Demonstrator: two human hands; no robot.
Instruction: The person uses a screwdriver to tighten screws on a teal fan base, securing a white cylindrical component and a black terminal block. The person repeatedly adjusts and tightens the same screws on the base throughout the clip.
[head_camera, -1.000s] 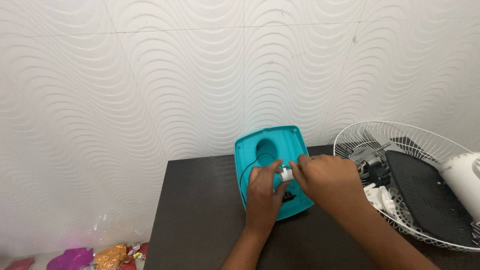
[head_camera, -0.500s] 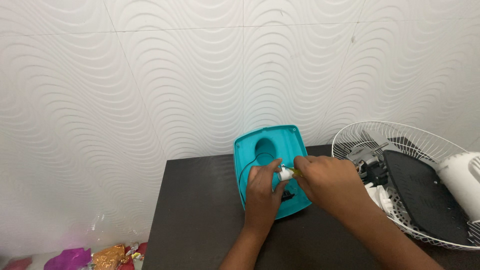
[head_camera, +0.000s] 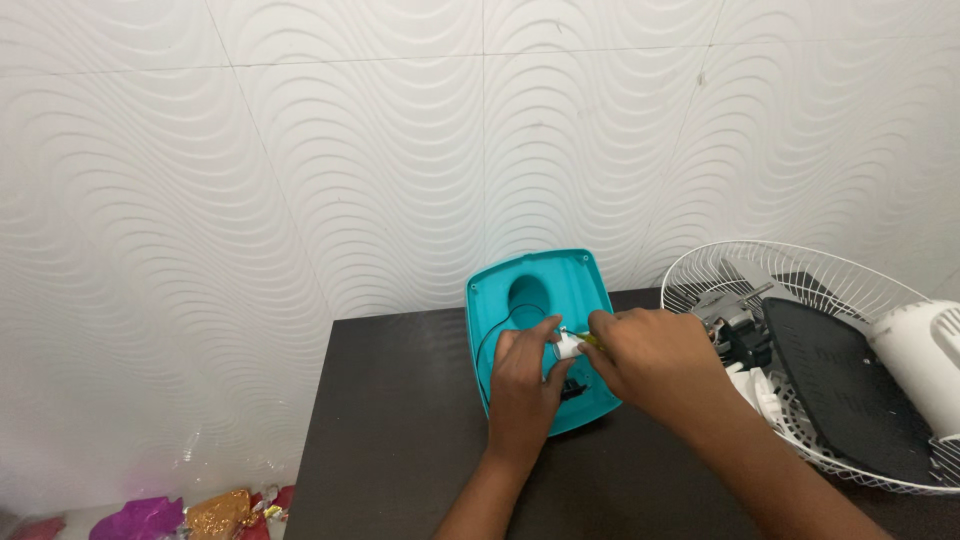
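Left hand pinches a small white part over the teal base — right hand grips its other end.

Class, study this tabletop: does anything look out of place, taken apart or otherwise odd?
Yes. The white wire fan guard lies flat on the dark table, used like a tray for loose parts: a dark panel and a white housing. The teal plastic base lies tilted with a thin wire trailing, while both hands pinch a small white part.
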